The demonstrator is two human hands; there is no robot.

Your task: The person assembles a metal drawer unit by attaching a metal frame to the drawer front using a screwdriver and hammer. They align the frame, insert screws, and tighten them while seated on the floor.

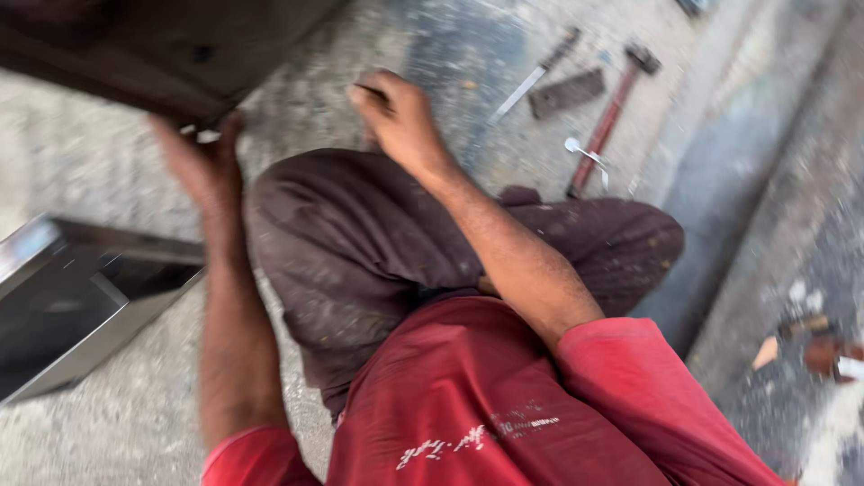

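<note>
My left hand [205, 160] grips the lower corner of a dark brown panel [153, 49] that fills the top left of the blurred head view. My right hand [396, 112] is raised above my bent knee, fingers curled around a small thin object I cannot identify. I sit on a dusty concrete floor [117, 423] in dark brown trousers [360, 243] and a red shirt [468, 405].
A hollow metal box frame [81, 297] lies on the floor at left. Ahead lie a long-handled hammer [612, 112], a flat chisel-like blade [531, 81], a dark flat block [567, 93] and a small metal piece [585, 155]. A concrete step edge [720, 180] runs at right.
</note>
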